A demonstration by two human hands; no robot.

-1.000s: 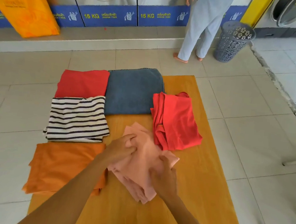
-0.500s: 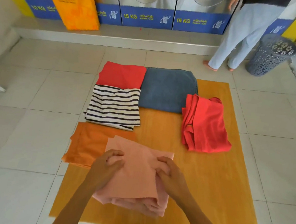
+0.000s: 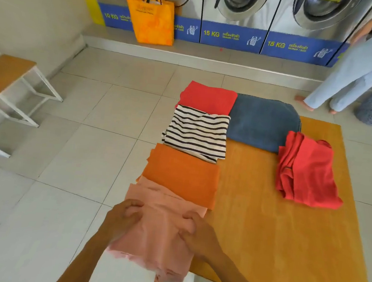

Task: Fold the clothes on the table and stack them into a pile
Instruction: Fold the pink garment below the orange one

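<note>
The folded pink garment (image 3: pixel 160 231) lies at the near left edge of the yellow table (image 3: pixel 284 241), its near end hanging a little over the edge and its far end just overlapping the folded orange garment (image 3: pixel 183 179). The left hand (image 3: pixel 123 219) presses on its left side with fingers curled, pinching a bit of the cloth; the right hand (image 3: pixel 198 235) does the same on the right side, fingers bunched into the fabric.

The cloth looks thin, soft and light, so it will likely sag and come unfolded if lifted by one corner. A hold on both side edges, with the layers pinched together, seems safest, or flat palms to slide it.

Beyond the orange piece, the same left column runs away: a folded striped shirt (image 3: pixel 197 134), then a folded red garment (image 3: pixel 207 96). A folded denim piece (image 3: pixel 261 123) lies to the right of those. Further right, a loose red garment (image 3: pixel 307 170) sits rumpled and seems not yet folded.

Around the table is tiled floor; washing machines (image 3: pixel 238 7) line the far wall, with an orange bag (image 3: pixel 152 20) standing before them.
</note>
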